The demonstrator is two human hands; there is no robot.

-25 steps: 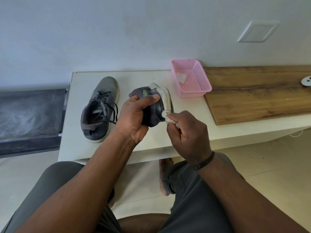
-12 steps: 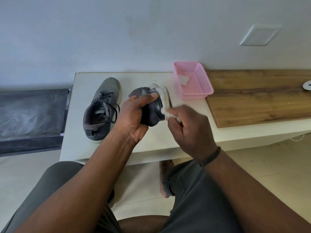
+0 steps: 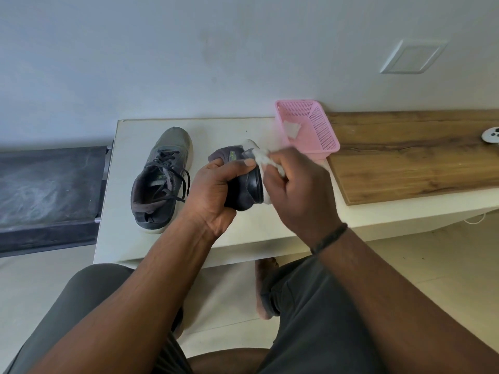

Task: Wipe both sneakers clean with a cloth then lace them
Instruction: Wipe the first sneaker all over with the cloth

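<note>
Left hand (image 3: 216, 193): curled round the heel end of the held sneaker (image 3: 243, 182), thumb lying over the top of it, sole turned toward the right hand, the shoe lifted off the white table (image 3: 118, 220)
Right hand (image 3: 294, 190): fingers bunched and pinching a small white cloth (image 3: 266, 160), which is pressed against the pale sole edge near the toe
Other sneaker (image 3: 162, 176): upright on the white table, just left of the held one, dark laces threaded but lying loose
Step in hand: wiping the sole rim of the held shoe, by my reading; lacing not yet begun
Risk, grip: the left hand has only the heel end, so a hard stroke at the toe could twist the shoe out of it and drop it onto the table or floor
Risk, cloth: the wad is small and mostly hidden in the fingers (how much is left to grip I cannot tell), so it could slip out mid-stroke
Risk, basket: the right hand works just beside the pink basket (image 3: 324, 130), and a wide stroke could knock it along the wooden counter (image 3: 418, 157)
Risk, coverage: the far side of the held shoe is out of sight, so dirt there could be missed
Pink basket, contents: one small white piece, likely a spare cloth or wipe, lying on its floor; nothing else visible in it
</note>
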